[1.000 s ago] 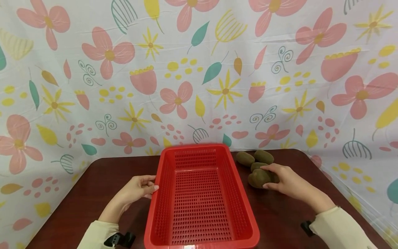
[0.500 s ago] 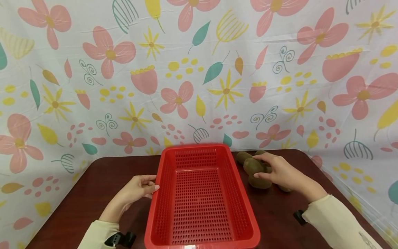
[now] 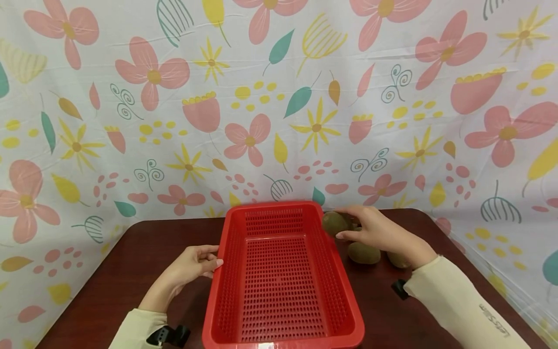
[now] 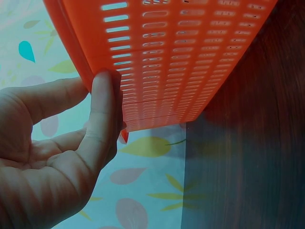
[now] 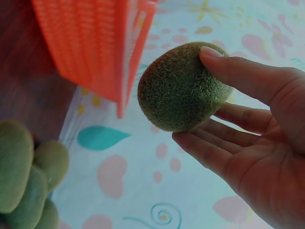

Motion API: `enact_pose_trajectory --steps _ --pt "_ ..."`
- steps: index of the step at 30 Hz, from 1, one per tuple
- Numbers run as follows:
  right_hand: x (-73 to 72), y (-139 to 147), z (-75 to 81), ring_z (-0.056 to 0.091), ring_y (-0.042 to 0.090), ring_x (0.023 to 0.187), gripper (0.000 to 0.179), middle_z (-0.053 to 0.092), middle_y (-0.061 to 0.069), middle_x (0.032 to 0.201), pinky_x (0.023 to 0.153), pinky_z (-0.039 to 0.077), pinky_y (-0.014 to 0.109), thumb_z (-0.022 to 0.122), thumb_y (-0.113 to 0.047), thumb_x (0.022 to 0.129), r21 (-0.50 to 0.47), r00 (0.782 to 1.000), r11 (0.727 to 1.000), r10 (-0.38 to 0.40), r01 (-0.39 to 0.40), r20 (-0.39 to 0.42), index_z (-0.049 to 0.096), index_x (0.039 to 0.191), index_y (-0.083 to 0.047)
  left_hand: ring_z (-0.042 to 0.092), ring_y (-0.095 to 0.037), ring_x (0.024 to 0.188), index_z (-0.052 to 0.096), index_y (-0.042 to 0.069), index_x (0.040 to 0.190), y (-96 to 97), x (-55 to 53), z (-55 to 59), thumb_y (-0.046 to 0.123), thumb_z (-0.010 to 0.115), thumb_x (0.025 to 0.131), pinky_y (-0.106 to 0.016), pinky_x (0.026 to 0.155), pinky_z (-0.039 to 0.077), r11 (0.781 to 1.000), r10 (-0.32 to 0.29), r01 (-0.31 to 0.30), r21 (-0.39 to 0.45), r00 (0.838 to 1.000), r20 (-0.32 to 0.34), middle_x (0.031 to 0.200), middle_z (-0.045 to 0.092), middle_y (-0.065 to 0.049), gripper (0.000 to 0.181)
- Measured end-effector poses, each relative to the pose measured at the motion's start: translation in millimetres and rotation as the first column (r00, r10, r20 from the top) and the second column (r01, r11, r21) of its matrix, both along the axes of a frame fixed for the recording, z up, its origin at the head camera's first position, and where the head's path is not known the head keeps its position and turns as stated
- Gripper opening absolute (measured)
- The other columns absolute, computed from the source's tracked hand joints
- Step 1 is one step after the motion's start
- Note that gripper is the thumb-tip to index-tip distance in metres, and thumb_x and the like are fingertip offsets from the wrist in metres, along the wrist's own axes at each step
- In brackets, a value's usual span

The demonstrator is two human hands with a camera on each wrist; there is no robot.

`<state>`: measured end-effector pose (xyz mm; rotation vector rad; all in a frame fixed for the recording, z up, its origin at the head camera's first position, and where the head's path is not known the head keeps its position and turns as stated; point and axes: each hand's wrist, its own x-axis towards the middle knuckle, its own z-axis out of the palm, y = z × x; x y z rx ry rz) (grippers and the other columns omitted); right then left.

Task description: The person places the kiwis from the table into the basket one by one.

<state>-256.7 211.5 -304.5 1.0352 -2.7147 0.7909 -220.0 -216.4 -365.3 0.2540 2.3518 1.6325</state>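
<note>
Nearest, off the left near corner of the red basket [image 3: 348, 295], a pale left sleeve [image 3: 139, 332] led up to the left hand [image 3: 189, 265], which pinched the basket's left rim about midway along, its thumb tip on the edge. That pinch took in only a small stretch of the rim, so a bump from the other side could have turned or slid the basket on the desk [image 3: 152, 242].

Further on, to the right of the basket, loose kiwis [image 3: 364, 253] lay on the desk beneath the right wrist. Being rounded and bunched, they might have rolled if a low-passing cuff brushed them.

Beyond these, just outside the basket's right rim and close to its far end, the right hand [image 3: 375, 230] gripped one brown kiwi [image 3: 333, 225] between thumb and fingertips. The palm gave no support, so a slackened thumb could have let the fruit drop outside the basket. Carried too low, it could have struck the rim and been knocked free.

Farthest, behind the basket's far end, hung a flower-patterned cloth [image 3: 261, 97].
</note>
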Motion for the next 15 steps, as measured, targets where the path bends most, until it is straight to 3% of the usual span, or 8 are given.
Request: enact_pose_trajectory --steps 6,11,15 --pt "-4.3 -24 9.5 0.062 0.022 0.108 0.052 0.063 0.007 0.122 0.088 0.052 0.041 0.077 -0.022 0.084 -0.030 0.998 0.998 0.051 -0.051 0.026 0.059 0.129 -0.002 0.066 -0.025 0.082 0.034 -0.017 0.139 -0.1 0.4 -0.8 0.016 0.063 0.094 -0.042 0.078 0.056 1.000 0.006 -0.006 -0.002 1.000 -0.005 0.097 0.059 -0.015 0.063" --pt "-5.8 -46 17.0 0.059 0.014 0.084 0.051 0.066 0.001 0.106 0.072 0.052 0.034 0.076 -0.026 0.084 0.003 0.997 0.997 0.076 -0.076 0.027 0.060 0.127 -0.003 0.066 -0.025 0.082 0.033 -0.017 0.139 -0.5 -0.2 -0.8 0.016 0.063 0.095 -0.041 0.078 0.056 1.000 -0.001 0.001 -0.001 1.000 -0.006 0.097 0.060 -0.016 0.063" --pt "-6.7 -63 23.9 0.062 0.014 0.090 0.051 0.066 0.002 0.108 0.077 0.053 0.033 0.075 -0.025 0.085 -0.006 0.990 0.992 0.125 -0.124 0.064 0.059 0.128 -0.002 0.066 -0.025 0.082 0.034 -0.017 0.139 -0.8 -0.9 -0.7 0.015 0.062 0.095 -0.039 0.077 0.056 1.000 -0.006 0.006 0.002 1.000 -0.013 0.097 0.060 -0.015 0.062"
